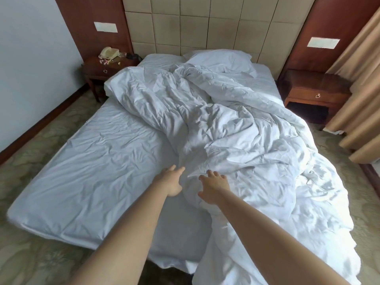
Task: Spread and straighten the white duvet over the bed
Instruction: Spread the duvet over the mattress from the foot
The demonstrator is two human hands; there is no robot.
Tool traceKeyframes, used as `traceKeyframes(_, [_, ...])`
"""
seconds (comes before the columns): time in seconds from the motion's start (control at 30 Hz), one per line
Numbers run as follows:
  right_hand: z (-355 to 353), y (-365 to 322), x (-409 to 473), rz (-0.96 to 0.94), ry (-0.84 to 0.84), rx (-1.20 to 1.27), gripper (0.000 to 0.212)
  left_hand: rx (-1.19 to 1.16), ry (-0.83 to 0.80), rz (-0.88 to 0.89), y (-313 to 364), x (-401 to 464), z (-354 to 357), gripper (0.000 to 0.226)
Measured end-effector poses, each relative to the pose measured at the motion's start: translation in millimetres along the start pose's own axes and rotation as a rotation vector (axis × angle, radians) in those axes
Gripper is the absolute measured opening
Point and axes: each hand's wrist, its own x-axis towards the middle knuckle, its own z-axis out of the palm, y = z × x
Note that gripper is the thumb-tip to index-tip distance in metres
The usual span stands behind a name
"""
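Both hands reached forward from the bottom of the frame toward the near edge of the duvet (pixel 236 128), which lay bunched in a long rumpled ridge running from the lower right of the frame up toward the pillow (pixel 222 58) at the top centre. The left hand (pixel 170 181) was open, fingers stretched out, its tips just at the duvet's left-hand fold near the middle of the frame; the right hand (pixel 213 186) was also open with fingers spread, hovering over or lightly touching the heaped cloth just beside it, and neither hand had closed on anything. The two hands were about equally near the fold, the left one at the very edge where duvet met bare sheet. Everything to the left of that edge was uncovered: the wrinkled sheet of the bed (pixel 92 161) showed from the lower left up to the nightstand (pixel 102 68) in the upper left. The duvet itself looked thick, soft and heavily creased, doubled over on itself, with part of it spilling off the bed's right side and the foot toward the carpet at the lower right. Judging from this, the coming move called for gripping that left fold and drawing it leftward across the bare sheet.
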Motion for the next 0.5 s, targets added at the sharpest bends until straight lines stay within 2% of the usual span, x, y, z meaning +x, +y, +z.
traceKeyframes(0.13, [12.3, -12.4, 34.7, -0.042, -0.019, -0.096, 0.051, 0.038, 0.011, -0.003, -19.7, 18.3, 0.6, 0.075])
traceKeyframes(0.43, [51.7, -42.9, 92.7, -0.222, -0.144, -0.338, 0.067, 0.003, -0.06, -0.121, -56.5, 50.4, 10.3, 0.067])
traceKeyframes(0.5, [59.5, -47.5, 101.3, -0.248, -0.22, -0.456, 0.067, -0.008, -0.075, -0.146, -61.9, 59.2, 13.5, 0.065])
